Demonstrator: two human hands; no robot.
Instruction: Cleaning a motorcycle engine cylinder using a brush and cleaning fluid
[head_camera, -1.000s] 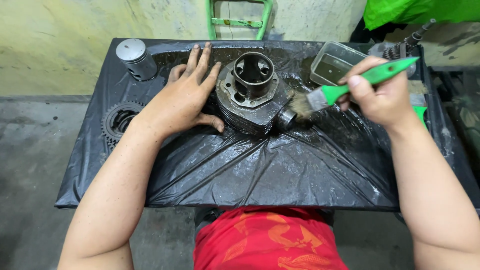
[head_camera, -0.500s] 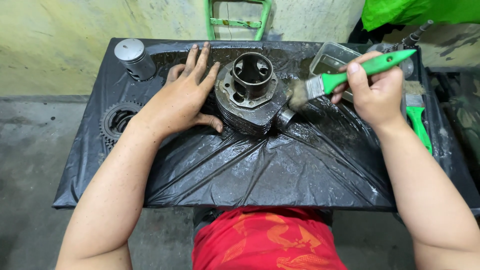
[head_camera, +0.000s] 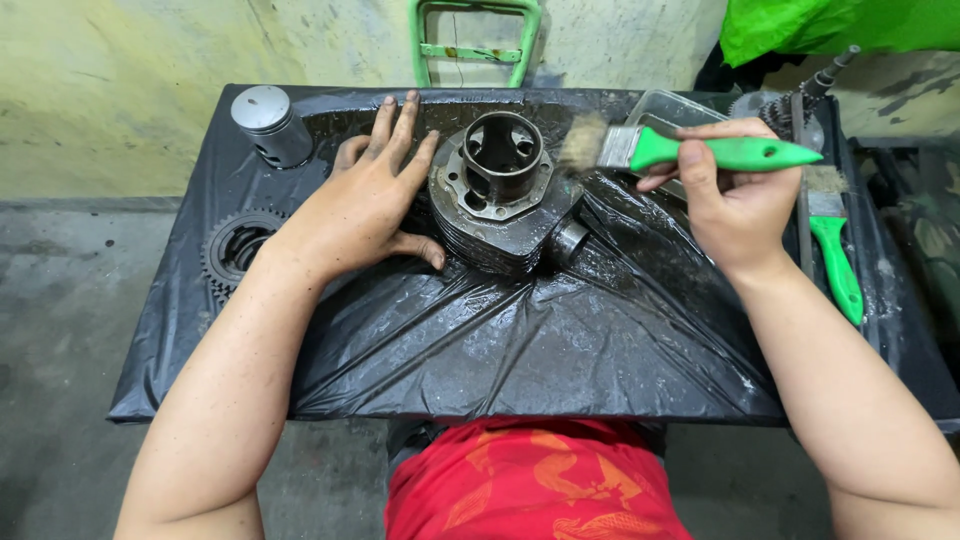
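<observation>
A: What's the biggest thing?
B: Surface (head_camera: 520, 350) w/ wet black plastic sheet over it. Engine cylinder (head_camera: 498, 195) sits far-centre on it, bore facing up.
A: Hands?
B: Left hand (head_camera: 365, 205) lies flat & open, fingers spread, against the cylinder's left side, gripping nothing. Right hand (head_camera: 735, 205) is closed round a green-handled brush (head_camera: 690, 150), bristles just right of the cylinder's top.
A: Smaller bits?
B: Gear (head_camera: 238, 248) at left edge, piston (head_camera: 270, 125) far left, 2nd green brush (head_camera: 832, 250) lying at right.
</observation>
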